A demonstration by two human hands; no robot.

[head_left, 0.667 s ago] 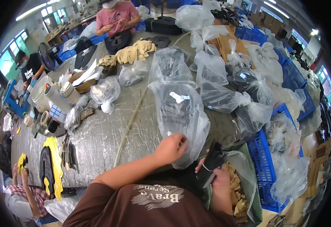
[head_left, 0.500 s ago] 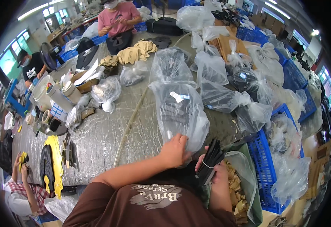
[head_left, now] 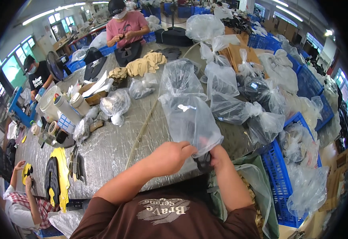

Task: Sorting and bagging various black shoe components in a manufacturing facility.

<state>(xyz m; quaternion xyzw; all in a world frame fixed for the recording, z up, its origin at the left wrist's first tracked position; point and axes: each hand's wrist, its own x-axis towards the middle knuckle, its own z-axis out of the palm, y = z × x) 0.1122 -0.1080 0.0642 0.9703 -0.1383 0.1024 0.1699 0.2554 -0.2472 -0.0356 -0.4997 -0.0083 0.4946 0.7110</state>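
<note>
Half curled, the left hand (head_left: pixel 175 153) pinched an untied bag (head_left: pixel 190 124), the right hand (head_left: pixel 219 155) gripping a black bundle (head_left: pixel 203 163) partly outside.

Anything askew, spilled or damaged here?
Nothing looks spilled or obviously damaged. Slightly odd: at the left, the long yellow piece and the black piece beside it overhang the near edge of the table, unlike the other pieces lying fully on it.

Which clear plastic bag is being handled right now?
The clear plastic bag with the white label: the left hand pinches its near end while the right hand holds a black bundle there. The knotted bags to its right are untouched.
</note>
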